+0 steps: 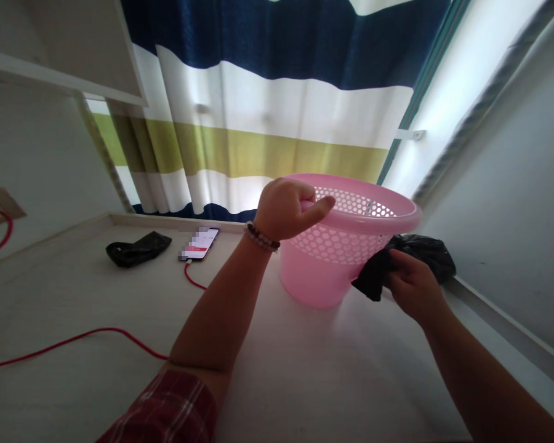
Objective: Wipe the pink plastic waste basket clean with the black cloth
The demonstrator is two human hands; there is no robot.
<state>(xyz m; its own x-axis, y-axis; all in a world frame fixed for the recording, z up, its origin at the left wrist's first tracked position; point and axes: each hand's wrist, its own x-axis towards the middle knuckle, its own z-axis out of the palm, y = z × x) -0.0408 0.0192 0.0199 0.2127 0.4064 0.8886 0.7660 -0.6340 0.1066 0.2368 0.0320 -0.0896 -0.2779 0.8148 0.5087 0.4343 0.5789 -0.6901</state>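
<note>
A pink plastic wastebasket (pixel 311 277) with a band of holes below its rim stands on the pale surface, tilted a little. My left hand (pixel 286 209) grips its rim at the near left, fingers curled over and thumb stretched along the edge. To the right of the basket, my right hand (pixel 413 283) pinches a black plastic bag (pixel 373 277), which hangs against the basket's outer side. Behind that hand lies a bulkier black plastic bag (pixel 427 252); whether the two are joined I cannot tell. The basket's inside bottom is hidden.
A folded black plastic bag (pixel 138 248) lies at the left. Beside it a phone (pixel 199 244) is plugged into a red cable (pixel 106 330) that runs across the surface. A striped curtain (pixel 277 98) hangs at the back, and a white wall (pixel 512 184) rises on the right.
</note>
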